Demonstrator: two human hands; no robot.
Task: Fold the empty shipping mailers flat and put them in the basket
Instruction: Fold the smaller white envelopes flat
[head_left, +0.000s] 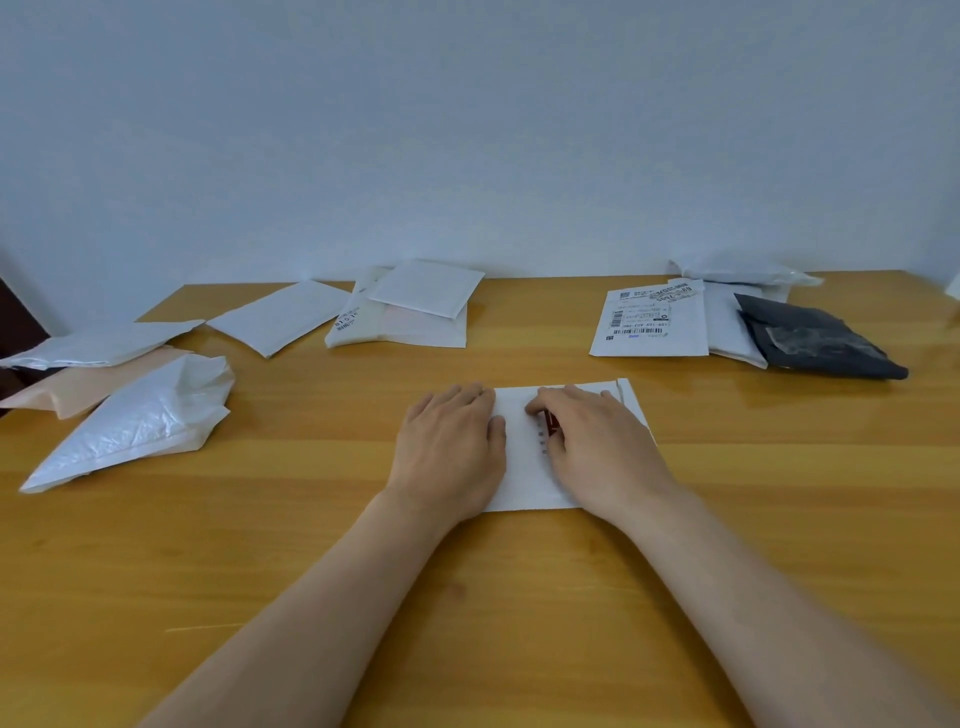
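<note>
Presses white mailer (522, 475) flat on worktop (519, 597) with left hand (449, 447) and right hand (597, 447), fingers (467, 397) extended and together; black mailer (815, 338) at 2 o'clock.

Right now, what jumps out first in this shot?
The left hand and right hand press flat on a white mailer in the middle of the table. A black mailer stands out among white ones at the far right. A crumpled mailer lies at the near left.
</note>
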